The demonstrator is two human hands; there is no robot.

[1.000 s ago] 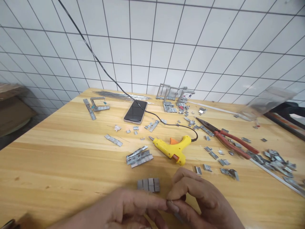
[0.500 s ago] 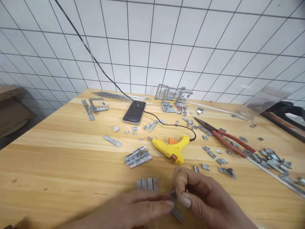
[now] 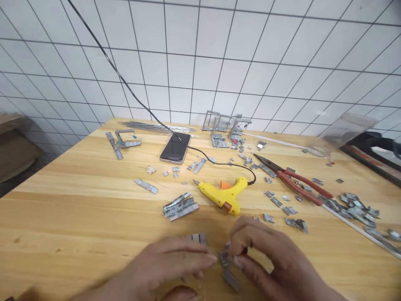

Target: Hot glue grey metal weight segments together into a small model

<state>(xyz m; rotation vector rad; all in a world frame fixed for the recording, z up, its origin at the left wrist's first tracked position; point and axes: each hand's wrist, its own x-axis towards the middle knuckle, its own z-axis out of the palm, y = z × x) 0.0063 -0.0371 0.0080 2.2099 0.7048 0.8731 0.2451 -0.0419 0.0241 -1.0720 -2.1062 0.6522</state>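
Note:
Small grey metal pieces lie on the wood between my hands at the bottom centre. The thumb and forefinger of my right hand are pinched at the upper end of these pieces; what sits between the fingertips is too small to make out. My left hand is just left of them, fingers stretched out and thumb apart, holding nothing. Behind its fingers a flat grey strip of joined pieces is partly hidden. A yellow glue gun lies beyond my right hand, and a stack of grey metal strips lies to its left.
Red-handled pliers and scattered metal scraps are on the right. A phone, a bundle of thin rods and small metal frames stand or lie farther back. A black cable crosses the view. A clear container is at the back right.
My left hand has drawn back leftward from the small pieces, its thumb now showing, and covers more of the flat strip. My right hand stays close to the pieces. The view has shifted slightly.

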